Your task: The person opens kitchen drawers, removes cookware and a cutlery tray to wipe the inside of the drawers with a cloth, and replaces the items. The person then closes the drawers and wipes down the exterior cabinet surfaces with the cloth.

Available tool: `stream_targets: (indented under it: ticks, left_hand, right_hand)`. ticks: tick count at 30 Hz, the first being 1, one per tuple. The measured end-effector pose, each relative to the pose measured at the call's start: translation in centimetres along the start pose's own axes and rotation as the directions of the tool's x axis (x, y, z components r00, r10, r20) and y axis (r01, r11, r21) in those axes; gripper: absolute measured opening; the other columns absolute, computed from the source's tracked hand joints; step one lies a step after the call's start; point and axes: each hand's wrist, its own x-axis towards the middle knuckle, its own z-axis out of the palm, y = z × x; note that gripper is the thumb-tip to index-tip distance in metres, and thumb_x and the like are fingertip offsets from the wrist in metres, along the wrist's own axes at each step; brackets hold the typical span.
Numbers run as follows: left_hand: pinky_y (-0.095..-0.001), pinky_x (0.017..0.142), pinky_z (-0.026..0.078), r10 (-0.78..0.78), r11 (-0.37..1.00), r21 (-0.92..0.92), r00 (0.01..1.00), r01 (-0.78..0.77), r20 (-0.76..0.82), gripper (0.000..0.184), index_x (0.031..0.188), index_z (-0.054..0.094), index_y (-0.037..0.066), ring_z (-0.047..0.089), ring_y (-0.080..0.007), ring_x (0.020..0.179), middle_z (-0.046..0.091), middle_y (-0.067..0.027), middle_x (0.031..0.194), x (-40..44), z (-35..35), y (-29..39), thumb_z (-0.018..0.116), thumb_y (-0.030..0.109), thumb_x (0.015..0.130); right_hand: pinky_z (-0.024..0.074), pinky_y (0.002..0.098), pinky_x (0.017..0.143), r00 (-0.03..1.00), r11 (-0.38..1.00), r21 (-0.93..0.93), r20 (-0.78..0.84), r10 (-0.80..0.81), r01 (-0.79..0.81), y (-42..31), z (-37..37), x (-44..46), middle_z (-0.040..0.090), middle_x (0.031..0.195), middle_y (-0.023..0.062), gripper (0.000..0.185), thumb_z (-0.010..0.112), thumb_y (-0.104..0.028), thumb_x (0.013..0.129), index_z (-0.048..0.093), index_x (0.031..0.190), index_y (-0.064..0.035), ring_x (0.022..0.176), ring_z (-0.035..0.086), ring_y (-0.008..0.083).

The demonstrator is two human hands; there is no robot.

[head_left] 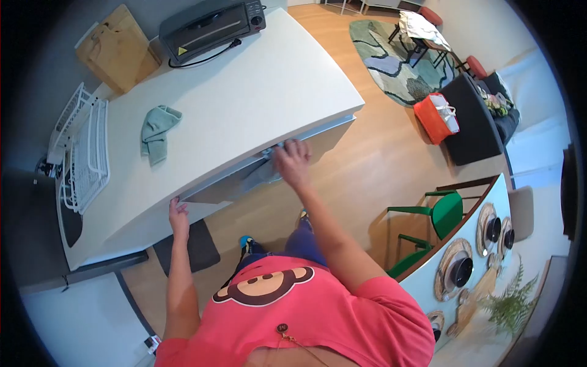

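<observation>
My right hand (293, 160) is closed at the top edge of a glossy drawer front (324, 139), below the counter's edge. A grey-blue cloth (267, 153) shows beside its fingers, and a blurred greyish patch lies on the panel under it. My left hand (178, 215) is at the left end of the same front, its fingers curled at the corner. The drawer front stands slightly out from the white counter (244, 92). On the counter lies a crumpled green cloth (158, 131), apart from both hands.
A toaster oven (211, 30) with a loose plug, wooden cutting boards (117, 52) and a white dish rack (88, 156) stand on the counter. Behind me to the right are green chairs (447, 215) and a set dining table (422, 290). A dark mat (199, 248) lies by my feet.
</observation>
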Motion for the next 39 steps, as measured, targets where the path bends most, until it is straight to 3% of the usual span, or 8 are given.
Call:
stream_targets:
  ticks: [12,15,18,22,26,30,34,39]
  left_hand:
    - [-0.0287,0.077,0.045,-0.048,0.999,0.0,0.989,0.049,-0.137,0.06,0.128,0.043,0.005,0.055,-0.0193,0.097,0.046,-0.0121,0.128,-1.0,1.5,1.9,0.029,-0.011,0.072]
    - [-0.0284,0.075,0.046,-0.031,0.999,-0.014,0.988,0.029,-0.152,0.059,0.129,0.043,0.005,0.055,-0.0194,0.096,0.047,-0.0125,0.127,-0.8,1.4,1.1,0.029,-0.011,0.074]
    - [-0.0279,0.073,0.046,0.0,1.0,-0.002,0.988,0.0,-0.152,0.056,0.13,0.042,0.007,0.056,-0.0193,0.095,0.046,-0.0132,0.125,-0.4,1.5,0.3,0.032,-0.009,0.077]
    - [-0.0278,0.073,0.046,0.006,1.0,-0.018,0.987,-0.009,-0.158,0.056,0.129,0.042,0.007,0.055,-0.0192,0.095,0.046,-0.0134,0.127,-0.2,1.5,0.2,0.034,-0.008,0.076]
    - [-0.0267,0.075,0.045,0.037,0.998,-0.051,0.99,-0.045,-0.138,0.058,0.127,0.044,0.002,0.056,-0.0201,0.095,0.049,-0.0147,0.124,-0.4,1.4,0.1,0.035,-0.012,0.071]
    - [-0.0284,0.08,0.045,0.001,0.997,-0.071,0.994,-0.009,-0.11,0.056,0.125,0.044,-0.001,0.057,-0.0215,0.098,0.049,-0.0163,0.124,-0.5,1.3,0.9,0.036,-0.011,0.07]
    - [-0.0291,0.082,0.044,0.065,0.998,0.006,0.997,-0.065,-0.035,0.059,0.128,0.041,0.002,0.055,-0.0231,0.103,0.046,-0.0154,0.127,-0.3,0.7,-0.2,0.037,-0.009,0.07]
    - [-0.0307,0.085,0.043,0.071,0.997,0.006,0.997,-0.071,0.043,0.061,0.129,0.039,0.001,0.053,-0.0242,0.106,0.044,-0.0158,0.128,-0.1,0.4,0.0,0.039,-0.009,0.069]
  right_hand:
    - [0.0246,0.0476,0.099,0.991,0.953,-0.274,-0.003,0.135,-0.131,18.6,-3.1,3.0,0.058,0.099,0.0063,0.018,0.056,-0.023,0.08,0.059,0.095,-0.014,0.105,0.05,0.0251]
    - [0.0366,0.048,0.09,0.903,0.916,-0.085,0.157,0.4,-0.391,22.6,-2.2,3.2,0.059,0.098,0.0142,0.021,0.051,-0.023,0.085,0.055,0.098,-0.0075,0.097,0.055,0.031]
    - [0.0437,0.0473,0.078,0.617,0.594,0.227,0.044,0.785,-0.772,23.5,-3.6,2.4,0.058,0.096,0.0226,0.026,0.046,-0.026,0.09,0.051,0.1,-0.0029,0.087,0.058,0.0382]
    - [0.0451,0.0459,0.074,0.521,0.488,0.501,-0.082,0.849,-0.715,19.6,-7.0,2.5,0.058,0.097,0.0223,0.027,0.054,-0.023,0.088,0.048,0.101,0.0006,0.08,0.058,0.0373]
    - [0.043,0.0392,0.081,0.761,0.732,0.272,0.003,0.648,-0.624,17.1,-6.2,3.9,0.054,0.092,0.0215,0.033,0.061,-0.025,0.084,0.054,0.094,0.0058,0.089,0.052,0.0319]
    - [0.0415,0.0403,0.085,0.926,0.921,0.114,-0.032,0.377,-0.372,15.1,-1.2,3.4,0.051,0.098,0.0227,0.023,0.054,-0.006,0.077,0.055,0.094,0.0089,0.093,0.049,0.0371]
    - [0.0412,0.0465,0.083,0.928,0.92,0.122,0.077,0.364,-0.371,10.2,-0.3,3.0,0.051,0.097,0.025,0.03,0.048,0.002,0.068,0.053,0.097,0.0084,0.092,0.049,0.0415]
    - [0.0421,0.048,0.077,0.965,0.957,0.224,0.226,0.132,-0.183,-3.0,2.1,-0.1,0.052,0.096,0.0253,0.028,0.047,0.004,0.07,0.05,0.097,0.0066,0.087,0.051,0.0421]
